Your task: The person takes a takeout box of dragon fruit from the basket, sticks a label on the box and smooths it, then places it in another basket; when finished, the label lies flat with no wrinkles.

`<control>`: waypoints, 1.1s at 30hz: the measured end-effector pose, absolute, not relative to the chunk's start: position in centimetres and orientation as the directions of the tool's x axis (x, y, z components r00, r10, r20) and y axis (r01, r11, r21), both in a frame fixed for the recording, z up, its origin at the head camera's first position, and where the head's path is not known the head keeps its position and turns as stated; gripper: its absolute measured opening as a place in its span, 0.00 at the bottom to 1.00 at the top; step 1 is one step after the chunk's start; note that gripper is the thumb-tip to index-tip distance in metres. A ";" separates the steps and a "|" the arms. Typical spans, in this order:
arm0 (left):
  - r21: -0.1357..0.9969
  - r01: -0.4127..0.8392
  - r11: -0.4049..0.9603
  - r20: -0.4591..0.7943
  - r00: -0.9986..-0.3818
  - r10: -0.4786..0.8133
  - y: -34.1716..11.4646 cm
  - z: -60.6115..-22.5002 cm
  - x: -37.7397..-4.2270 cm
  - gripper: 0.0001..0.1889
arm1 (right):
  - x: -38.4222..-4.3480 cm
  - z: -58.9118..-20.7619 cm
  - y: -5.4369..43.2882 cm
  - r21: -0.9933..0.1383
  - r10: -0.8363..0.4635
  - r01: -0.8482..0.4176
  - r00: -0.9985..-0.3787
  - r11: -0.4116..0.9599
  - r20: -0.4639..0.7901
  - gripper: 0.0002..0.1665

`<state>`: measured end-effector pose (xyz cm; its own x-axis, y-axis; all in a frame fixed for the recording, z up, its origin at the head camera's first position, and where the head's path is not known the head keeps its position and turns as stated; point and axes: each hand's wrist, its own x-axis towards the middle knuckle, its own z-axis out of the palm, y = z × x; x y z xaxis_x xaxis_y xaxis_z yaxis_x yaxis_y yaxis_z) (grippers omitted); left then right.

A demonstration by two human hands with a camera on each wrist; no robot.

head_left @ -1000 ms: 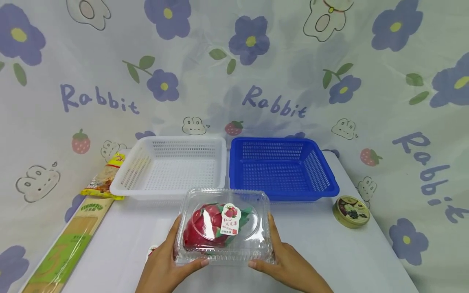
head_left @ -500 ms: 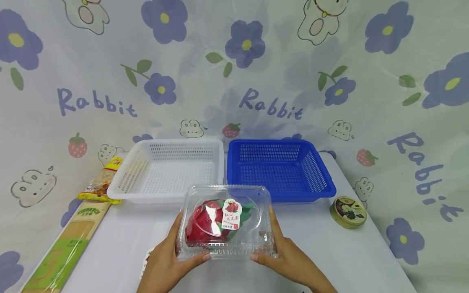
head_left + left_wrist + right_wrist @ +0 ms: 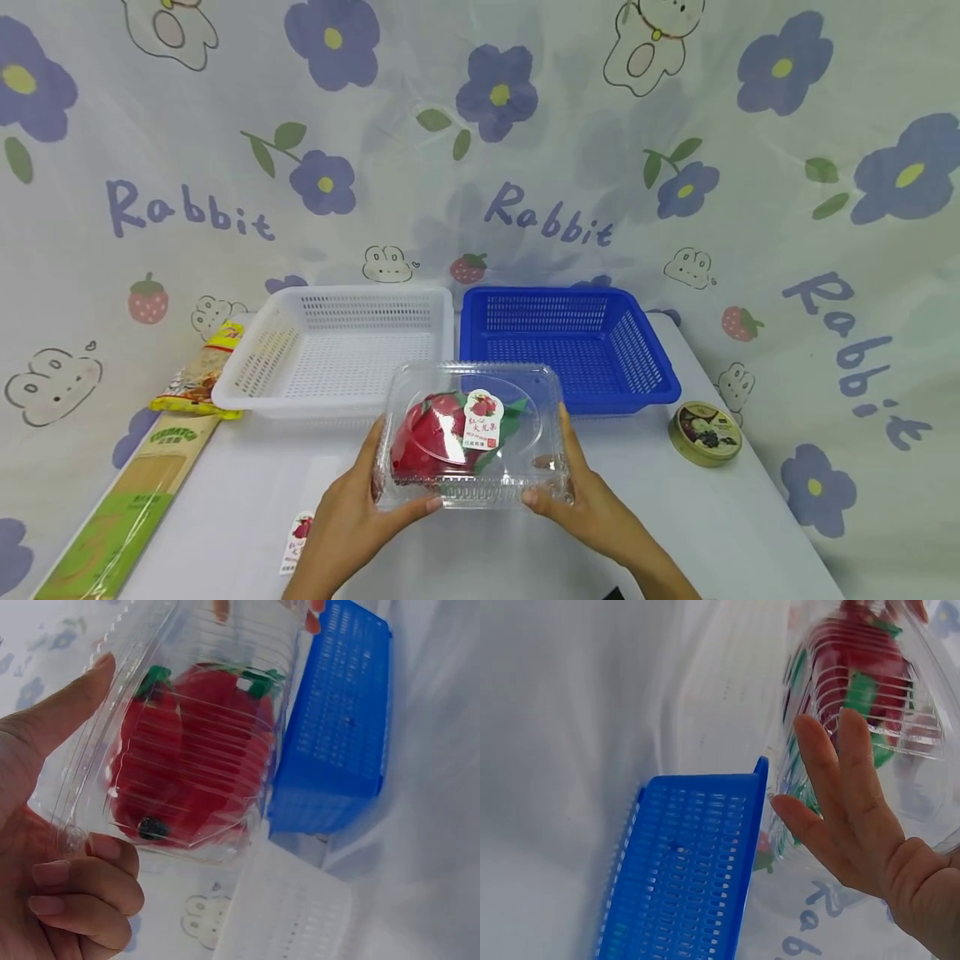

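Got a clear plastic box (image 3: 480, 497) up in the air here, gripped at both short edges, closed under its lid (image 3: 546, 421) and turned with a long edge to the front. Seeing red dragon fruit (image 3: 429, 437) with green tips inside, lying sideways from near the left edge to past the middle, too hidden by glare to count. Sporting a white label (image 3: 483, 419) as well, with printed fruit and reddish lettering, stuck around the middle of the top.

Red fruit (image 3: 429, 440), white basket (image 3: 367, 358), blue basket (image 3: 566, 350), purple-flowered backdrop (image 3: 420, 192)
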<state>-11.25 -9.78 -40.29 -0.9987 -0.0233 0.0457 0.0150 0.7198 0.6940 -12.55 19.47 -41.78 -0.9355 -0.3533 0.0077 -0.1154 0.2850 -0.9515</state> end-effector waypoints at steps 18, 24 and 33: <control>0.691 0.097 0.716 0.120 -0.993 0.019 -8.6 -39.8 -13.2 0.61 | -13.7 -41.0 20.1 -0.983 -0.303 -0.082 -0.953 0.163 0.029 0.51; 0.694 0.106 0.712 0.125 -0.992 0.025 -8.1 -39.8 -13.8 0.61 | -14.2 -40.7 20.5 -0.985 -0.285 -0.053 -0.959 0.165 0.004 0.51; 0.711 0.109 0.695 0.119 -0.992 0.034 -7.4 -39.7 -14.8 0.62 | -15.0 -40.3 21.0 -0.986 -0.259 -0.041 -0.966 0.160 -0.002 0.52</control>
